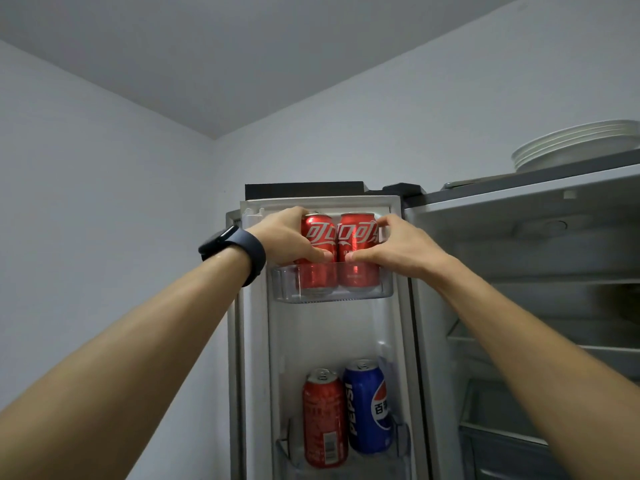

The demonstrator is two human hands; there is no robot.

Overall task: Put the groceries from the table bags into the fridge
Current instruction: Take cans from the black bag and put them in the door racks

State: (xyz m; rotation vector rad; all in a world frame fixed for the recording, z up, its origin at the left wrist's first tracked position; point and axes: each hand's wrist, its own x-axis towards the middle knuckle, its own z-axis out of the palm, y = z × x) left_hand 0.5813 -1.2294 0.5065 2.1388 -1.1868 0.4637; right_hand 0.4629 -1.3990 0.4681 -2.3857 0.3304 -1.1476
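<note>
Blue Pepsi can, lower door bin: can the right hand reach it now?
Likely yes once freed: right hand grips the right red Coca-Cola can above; nothing blocks the blue Pepsi can.

Both bare arms reach up and forward, almost straight. The left hand (285,239) (its wrist wears a dark watch (230,251)) curls round the left can (320,233). The right hand (398,249) curls round the right can (358,233), with both thumbs in front.
</note>
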